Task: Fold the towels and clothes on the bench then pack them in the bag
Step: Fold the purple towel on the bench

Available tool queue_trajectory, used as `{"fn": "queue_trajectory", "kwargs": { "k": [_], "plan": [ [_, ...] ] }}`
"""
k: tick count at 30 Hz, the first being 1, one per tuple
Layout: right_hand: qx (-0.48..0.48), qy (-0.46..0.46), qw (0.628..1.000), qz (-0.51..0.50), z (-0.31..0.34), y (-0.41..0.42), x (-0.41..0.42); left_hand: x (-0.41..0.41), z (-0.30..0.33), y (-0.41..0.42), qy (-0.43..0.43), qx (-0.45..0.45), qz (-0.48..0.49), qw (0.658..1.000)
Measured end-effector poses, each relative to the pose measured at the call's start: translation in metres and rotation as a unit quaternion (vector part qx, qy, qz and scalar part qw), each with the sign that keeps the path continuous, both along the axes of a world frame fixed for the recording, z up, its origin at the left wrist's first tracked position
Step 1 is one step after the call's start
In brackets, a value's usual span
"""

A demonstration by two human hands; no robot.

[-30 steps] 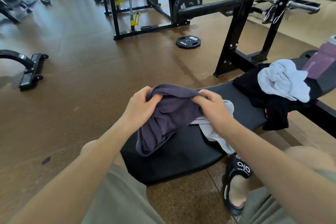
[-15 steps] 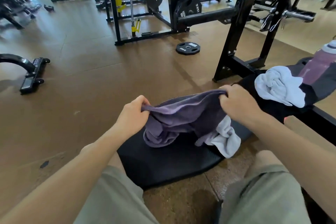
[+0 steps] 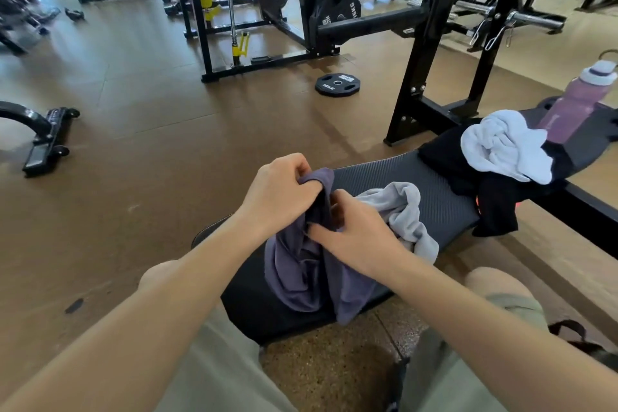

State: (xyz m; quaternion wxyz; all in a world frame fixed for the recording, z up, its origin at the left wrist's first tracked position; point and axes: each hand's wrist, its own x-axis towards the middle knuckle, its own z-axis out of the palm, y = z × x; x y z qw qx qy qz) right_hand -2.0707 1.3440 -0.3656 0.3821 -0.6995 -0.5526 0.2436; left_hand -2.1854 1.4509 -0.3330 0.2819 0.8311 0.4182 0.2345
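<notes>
Gym floor, brown rubber tiles, black and yellow racks across the back. Black padded surface [image 3: 431,184] runs from bottom centre up to the right; the person sits at its near end, knees in grey-green shorts on either side.

Left hand [image 3: 279,192]: fingers curled, pinching the top edge of a dark purple towel [image 3: 301,278], held up above the surface. Right hand [image 3: 356,234]: just beside the left, fingers curled into the same purple cloth slightly lower down. Both hands grip it and are nearly touching. Rest of the purple towel hangs bunched from the hands, lower part draped on the surface with one corner hanging over the near edge.

Light grey towel [image 3: 406,211]: crumpled on the surface, just right of the right hand, touching the purple one; partly hidden behind the hand.

Further along the surface, well apart from the hands: black garment [image 3: 495,207] in a heap, one end hanging over the near edge, small orange-red mark on it. White towel [image 3: 505,147] lies bunched on top of it. Pink water bottle [image 3: 578,100] with pale lid stands upright behind that pile, at the far end.

Floor: black 10 kg weight plate [image 3: 337,84] lying flat near the rack upright [image 3: 419,53]. Dark strap [image 3: 568,331] visible by the right knee, can't tell what it belongs to.
</notes>
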Motion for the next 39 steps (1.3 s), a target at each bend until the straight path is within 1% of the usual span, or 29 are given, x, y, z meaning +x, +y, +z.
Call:
{"fn": "queue_trajectory", "kwargs": {
  "k": [3,7,10,13,15,17,18,20,21,22,26,28,31,32,33,35,36,37,39],
  "plan": [
    [0.007,-0.017,0.999,-0.037,-0.008,0.005,-0.001,-0.003,-0.001,-0.001,-0.006,0.003,-0.015,1.000],
    [0.009,-0.089,0.992,-0.085,-0.009,0.011,0.015,-0.016,-0.005,0.005,0.003,0.008,-0.026,1.000],
    [0.011,-0.072,0.987,-0.144,0.000,0.014,0.043,-0.032,-0.010,0.013,0.052,0.042,-0.020,0.998],
    [0.000,-0.034,0.984,-0.174,0.010,0.017,0.063,-0.040,-0.014,0.014,0.085,0.070,-0.019,0.994],
    [-0.012,0.005,0.983,-0.186,0.016,0.018,0.066,-0.039,-0.014,0.012,0.072,0.075,-0.021,0.994],
    [-0.032,0.062,0.976,-0.204,0.016,0.021,0.065,-0.035,-0.014,0.010,0.040,0.045,-0.022,0.998],
    [-0.045,0.103,0.971,-0.213,0.017,0.022,0.063,-0.032,-0.013,0.008,0.027,0.018,-0.024,0.999],
    [-0.059,0.223,0.946,-0.228,0.017,0.026,0.056,-0.024,-0.011,0.001,0.017,-0.028,-0.041,0.999],
    [-0.061,0.278,0.931,-0.226,0.018,0.028,0.051,-0.019,-0.011,-0.003,0.012,-0.042,-0.050,0.998],
    [-0.062,0.315,0.921,-0.220,0.021,0.028,0.043,-0.014,-0.010,-0.008,0.002,-0.049,-0.054,0.997],
    [-0.053,0.363,0.912,-0.184,0.031,0.029,0.019,-0.002,-0.013,-0.019,-0.034,-0.025,-0.062,0.997],
    [-0.059,0.380,0.904,-0.188,0.037,0.031,0.017,-0.002,-0.015,-0.020,-0.040,-0.021,-0.069,0.997],
    [-0.091,0.467,0.858,-0.194,0.040,0.030,0.023,-0.004,-0.017,-0.020,-0.059,-0.030,-0.070,0.995],
    [-0.084,0.494,0.845,-0.185,0.039,0.029,0.024,-0.005,-0.017,-0.022,-0.066,-0.032,-0.075,0.994],
    [-0.074,0.510,0.840,-0.168,0.037,0.027,0.025,-0.006,-0.018,-0.025,-0.070,-0.024,-0.089,0.993],
    [-0.052,0.530,0.834,-0.142,0.031,0.025,0.025,-0.006,-0.021,-0.032,-0.069,0.031,-0.129,0.989],
    [-0.037,0.536,0.831,-0.145,0.028,0.025,0.026,-0.006,-0.023,-0.036,-0.062,0.063,-0.141,0.986],
    [-0.023,0.533,0.831,-0.158,0.027,0.026,0.026,-0.006,-0.026,-0.038,-0.061,0.084,-0.142,0.984],
    [-0.012,0.535,0.828,-0.169,0.028,0.027,0.026,-0.007,-0.029,-0.040,-0.080,0.089,-0.120,0.985]
  ]
}}
